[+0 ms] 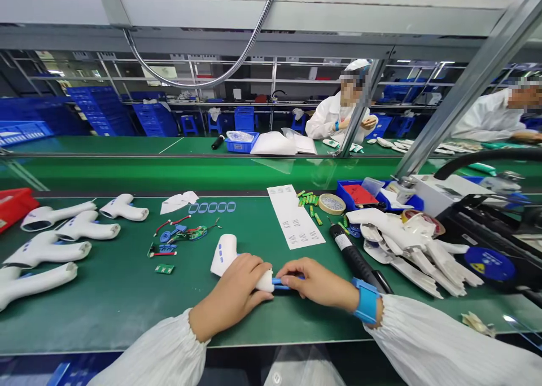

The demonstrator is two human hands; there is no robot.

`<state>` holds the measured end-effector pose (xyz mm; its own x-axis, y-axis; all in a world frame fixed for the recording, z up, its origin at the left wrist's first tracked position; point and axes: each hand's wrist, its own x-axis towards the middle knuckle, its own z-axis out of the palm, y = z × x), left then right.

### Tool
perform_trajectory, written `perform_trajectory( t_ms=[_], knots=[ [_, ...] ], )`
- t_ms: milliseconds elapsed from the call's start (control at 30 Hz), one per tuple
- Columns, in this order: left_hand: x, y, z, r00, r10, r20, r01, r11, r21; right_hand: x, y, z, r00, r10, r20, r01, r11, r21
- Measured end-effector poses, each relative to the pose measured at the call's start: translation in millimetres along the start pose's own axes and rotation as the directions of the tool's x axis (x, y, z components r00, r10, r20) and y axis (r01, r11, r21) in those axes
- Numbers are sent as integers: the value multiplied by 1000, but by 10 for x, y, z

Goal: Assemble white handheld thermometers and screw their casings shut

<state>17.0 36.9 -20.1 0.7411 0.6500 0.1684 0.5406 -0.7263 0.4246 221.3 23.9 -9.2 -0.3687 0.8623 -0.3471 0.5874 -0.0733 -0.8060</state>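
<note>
Under the left hand (pixel 237 290) lies the white housing (pixel 224 253) on the desk (pixel 127 312); this hand is curled over its narrow part and holds it. Just beside, the right hand (pixel 315 281) is closed in a pinch on the blue piece (pixel 279 281), which sticks out from the housing's end; how deep it goes, I cannot tell. So this joining seems unfinished. Well left of the left hand, other housings (pixel 87 226) lie untouched, and nearer, a green circuit board (pixel 164 269) lies loose, apparently not yet fitted.
</note>
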Motion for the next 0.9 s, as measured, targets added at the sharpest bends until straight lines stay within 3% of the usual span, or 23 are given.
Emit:
perform_trajectory(
  t_ms=[233, 900],
  knots=[
    [157, -33, -45, 993, -75, 90, 77, 997, -24, 259, -84, -79, 1000, -13, 25, 17, 985, -169],
    [196, -33, -37, 987, -104, 124, 110, 993, -43, 180, -409, -103, 1000, 5, 18, 6, 820, -572]
  ],
)
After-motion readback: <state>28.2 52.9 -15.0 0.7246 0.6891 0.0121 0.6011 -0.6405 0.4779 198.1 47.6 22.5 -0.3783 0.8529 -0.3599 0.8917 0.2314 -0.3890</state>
